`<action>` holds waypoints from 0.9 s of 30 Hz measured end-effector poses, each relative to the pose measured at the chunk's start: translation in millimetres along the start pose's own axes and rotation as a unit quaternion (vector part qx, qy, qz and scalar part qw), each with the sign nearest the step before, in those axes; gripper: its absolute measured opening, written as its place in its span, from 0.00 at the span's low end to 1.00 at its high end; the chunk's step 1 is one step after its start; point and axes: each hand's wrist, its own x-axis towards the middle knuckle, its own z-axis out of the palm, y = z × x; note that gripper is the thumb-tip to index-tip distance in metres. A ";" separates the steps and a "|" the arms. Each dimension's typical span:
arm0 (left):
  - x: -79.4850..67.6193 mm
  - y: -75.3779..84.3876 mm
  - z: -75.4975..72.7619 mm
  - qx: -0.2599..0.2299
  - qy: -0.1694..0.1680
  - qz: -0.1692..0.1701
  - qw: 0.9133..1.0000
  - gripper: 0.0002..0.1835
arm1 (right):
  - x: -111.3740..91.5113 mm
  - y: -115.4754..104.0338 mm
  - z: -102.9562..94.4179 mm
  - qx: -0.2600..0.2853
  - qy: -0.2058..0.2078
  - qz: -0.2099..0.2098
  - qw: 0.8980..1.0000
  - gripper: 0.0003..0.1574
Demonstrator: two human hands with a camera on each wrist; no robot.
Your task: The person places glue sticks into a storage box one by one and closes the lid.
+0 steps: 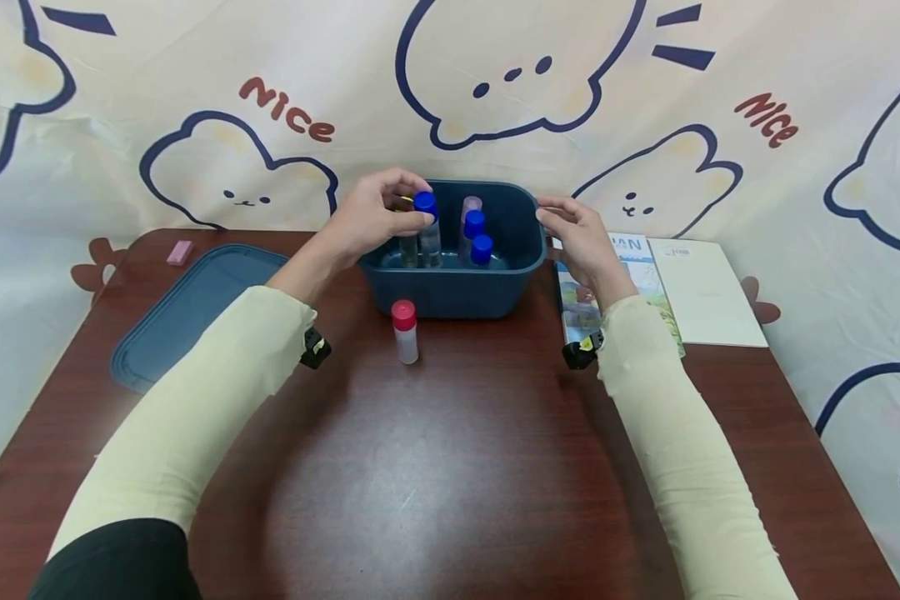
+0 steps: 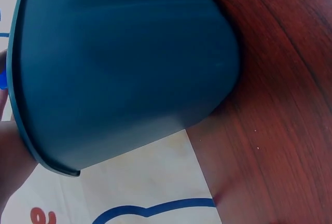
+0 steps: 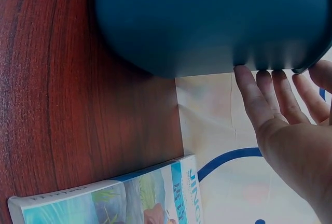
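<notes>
While the left hand (image 1: pixel 375 215) pinches a blue-capped bottle (image 1: pixel 430 240), the right hand (image 1: pixel 583 242), fingers nearly straight, seemingly steadies the bin (image 1: pixel 450 292).

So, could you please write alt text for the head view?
A person's left grip pinches a blue-capped vial at a bin holding other vials; the right grip touches the bin. A red-capped vial stands in front; a lid lies left, books right.

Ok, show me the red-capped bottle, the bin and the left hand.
Red-capped bottle (image 1: pixel 406 339): head view, on its pale body.
Bin (image 1: pixel 447 293): head view, on its front wall.
Left hand (image 1: pixel 367 214): head view, on its back.
</notes>
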 end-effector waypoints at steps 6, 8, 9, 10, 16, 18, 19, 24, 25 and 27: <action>4.8 0.2 1.2 0.028 -0.003 -0.014 1.000 0.23 | -0.1 -0.6 0.5 -0.001 -0.001 0.001 1.000 0.22; 6.2 0.2 1.9 0.033 -0.006 -0.016 0.999 0.23 | 0.0 -0.4 0.5 0.001 -0.001 0.001 1.000 0.22; 7.1 0.0 2.2 0.032 -0.008 -0.017 0.999 0.23 | 0.0 -0.3 0.5 0.002 0.000 0.000 1.000 0.22; 7.8 0.0 2.8 0.030 -0.009 -0.018 0.999 0.22 | 0.0 -0.1 0.4 0.002 0.000 0.000 1.000 0.22; 11.3 -0.5 5.2 0.027 -0.015 -0.019 0.999 0.22 | 1.0 0.9 0.0 0.006 -0.001 0.001 1.000 0.22; 12.3 -0.9 5.5 0.032 -0.015 -0.019 0.999 0.22 | 1.5 1.4 -0.6 0.008 -0.002 0.001 1.000 0.22; 12.8 -1.1 5.7 0.032 -0.016 -0.018 0.999 0.22 | 1.7 1.6 -1.1 0.008 -0.003 0.000 1.000 0.22; 15.5 -2.9 6.8 0.045 -0.026 -0.019 0.998 0.20 | 2.5 2.2 -2.3 0.008 -0.006 -0.003 1.000 0.21; 15.8 -3.1 7.2 0.048 -0.030 -0.021 0.998 0.20 | 2.6 2.2 -2.2 0.007 -0.006 -0.003 1.000 0.21; 16.6 -4.0 8.0 0.062 -0.040 -0.025 0.997 0.19 | 2.6 2.2 -1.6 0.008 -0.005 -0.003 1.000 0.21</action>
